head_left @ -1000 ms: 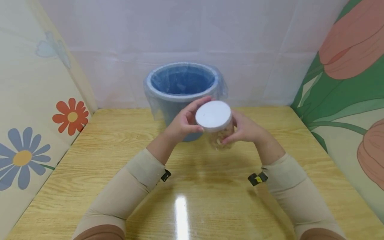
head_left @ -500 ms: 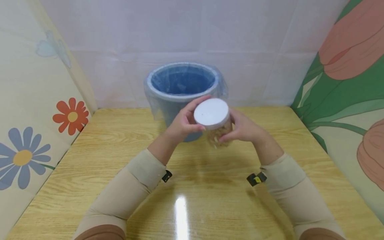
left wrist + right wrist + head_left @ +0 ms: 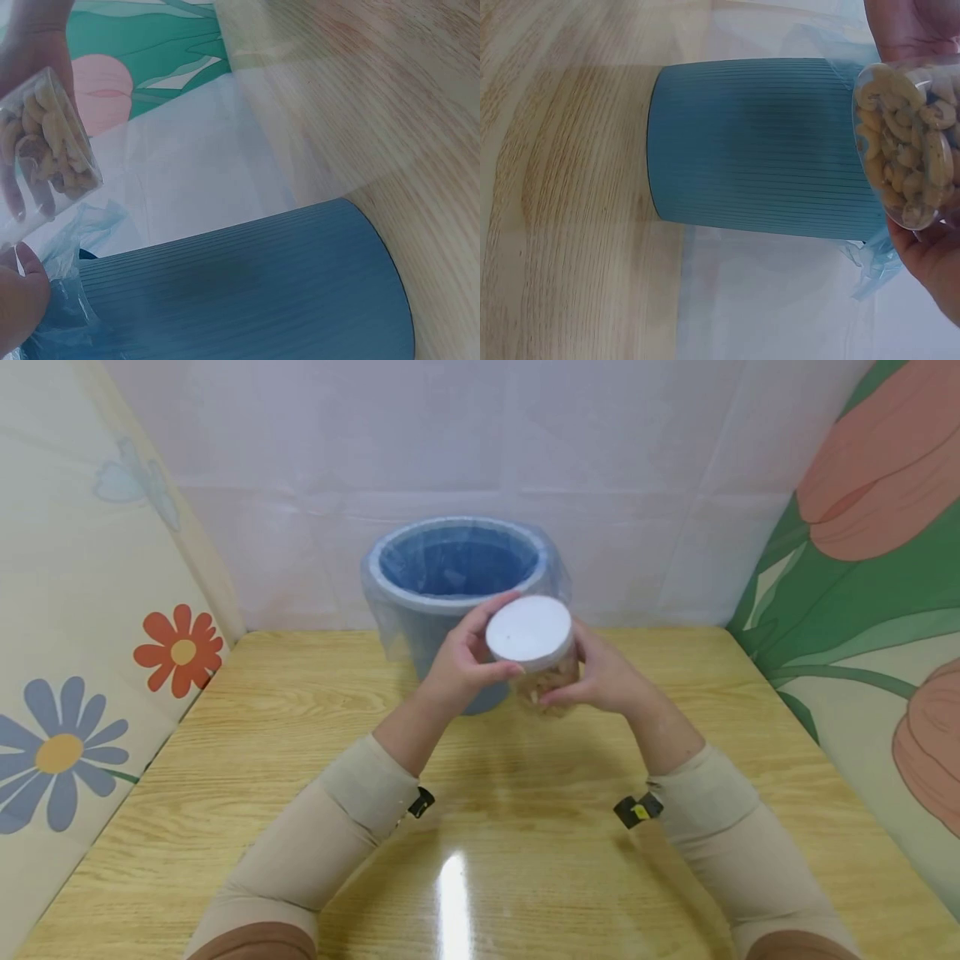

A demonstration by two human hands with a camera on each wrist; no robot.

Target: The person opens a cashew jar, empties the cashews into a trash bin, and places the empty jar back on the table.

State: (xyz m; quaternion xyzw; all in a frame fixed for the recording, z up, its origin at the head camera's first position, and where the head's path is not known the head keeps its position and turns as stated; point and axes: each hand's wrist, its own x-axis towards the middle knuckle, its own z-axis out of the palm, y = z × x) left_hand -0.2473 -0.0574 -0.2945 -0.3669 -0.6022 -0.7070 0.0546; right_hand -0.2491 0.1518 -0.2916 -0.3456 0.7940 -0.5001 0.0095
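A clear jar [image 3: 553, 683] with a white lid [image 3: 528, 628] is held up above the table, tilted a little, in front of the bin. Cashews [image 3: 904, 150] fill much of its visible base in the right wrist view. My left hand [image 3: 459, 664] grips around the lid, thumb on the near side and fingers on the far side. Lower down, my right hand [image 3: 611, 675] holds the jar's body, its thumb across the front. In the left wrist view the cashews [image 3: 49, 142] show through the jar's wall. The lid sits on the jar.
A blue ribbed bin [image 3: 420, 635], lined with a thin clear-blue bag [image 3: 390, 618], stands behind the hands at the back of the wooden table [image 3: 262, 735]. A white sheet [image 3: 637, 468] hangs behind it. Flower-printed panels [image 3: 45, 593] flank both sides.
Both hands have shifted slightly up and away from me with the jar, closer to the bin in the head view. The grip on lid and body looks much the same.
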